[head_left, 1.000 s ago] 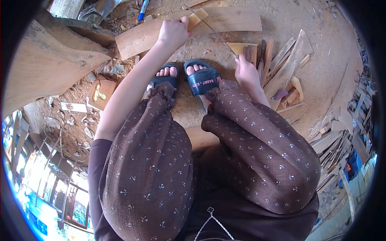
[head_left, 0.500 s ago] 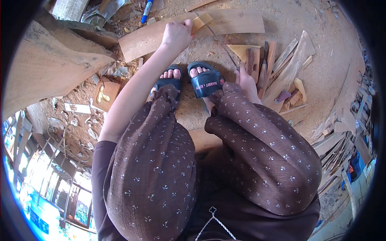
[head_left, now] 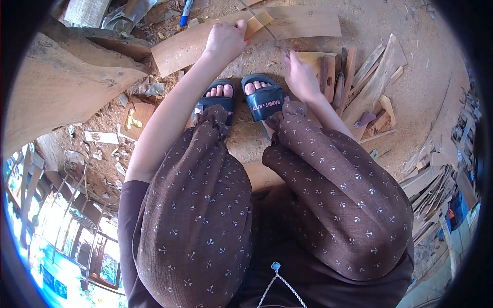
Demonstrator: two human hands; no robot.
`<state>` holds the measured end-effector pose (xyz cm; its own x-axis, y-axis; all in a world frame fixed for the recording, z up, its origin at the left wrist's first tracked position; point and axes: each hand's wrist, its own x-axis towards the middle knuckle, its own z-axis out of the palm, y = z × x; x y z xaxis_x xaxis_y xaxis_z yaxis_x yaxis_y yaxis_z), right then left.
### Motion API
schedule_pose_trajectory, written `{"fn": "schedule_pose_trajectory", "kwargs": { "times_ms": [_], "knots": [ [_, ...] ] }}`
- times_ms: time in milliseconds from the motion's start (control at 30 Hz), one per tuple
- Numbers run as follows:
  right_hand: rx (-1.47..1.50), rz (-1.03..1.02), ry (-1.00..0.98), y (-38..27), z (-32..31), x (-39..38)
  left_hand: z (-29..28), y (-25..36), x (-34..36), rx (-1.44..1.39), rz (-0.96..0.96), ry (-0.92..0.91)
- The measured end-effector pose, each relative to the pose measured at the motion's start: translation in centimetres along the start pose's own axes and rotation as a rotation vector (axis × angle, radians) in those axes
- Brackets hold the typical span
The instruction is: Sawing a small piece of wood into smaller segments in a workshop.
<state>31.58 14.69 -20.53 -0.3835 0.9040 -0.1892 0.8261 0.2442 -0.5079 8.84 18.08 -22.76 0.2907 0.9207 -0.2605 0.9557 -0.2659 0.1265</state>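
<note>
Closed around one end of a small yellowish wood block (head_left: 260, 22), my left hand (head_left: 226, 42) presses it on a long curved plank (head_left: 308, 23). A thin dark metal blade (head_left: 269, 33) lies slantwise across the block's free end. My right hand (head_left: 301, 76) grips the near end of this blade, its fingers curled. From this view I cannot tell whether the blade is a saw or a file, nor how deep it sits in the wood.
Planed wood pieces and a dark-handled tool (head_left: 339, 87) lie to the right, beside a long offcut (head_left: 377, 77). A blue marker (head_left: 186, 13) rests behind the plank. At left stands a large slab (head_left: 67, 82). My sandalled feet (head_left: 264, 100) are just this side of the plank.
My right hand has moved forward and to the left, pushing the blade farther across the block. My left hand stays almost in place on the wood block.
</note>
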Motion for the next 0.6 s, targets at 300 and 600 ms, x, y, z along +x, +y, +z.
{"fn": "schedule_pose_trajectory", "kwargs": {
  "times_ms": [300, 600],
  "knots": [
    [-0.049, 0.130, -0.067, 2.9, -1.0, -5.9, 0.2, -0.3, 0.1, -0.029, 0.012, -0.001],
    [-0.004, -0.008, -0.017, -0.4, 0.6, 2.4, -0.6, -1.0, -0.1, -0.048, 0.064, -0.035]
  ]
}}
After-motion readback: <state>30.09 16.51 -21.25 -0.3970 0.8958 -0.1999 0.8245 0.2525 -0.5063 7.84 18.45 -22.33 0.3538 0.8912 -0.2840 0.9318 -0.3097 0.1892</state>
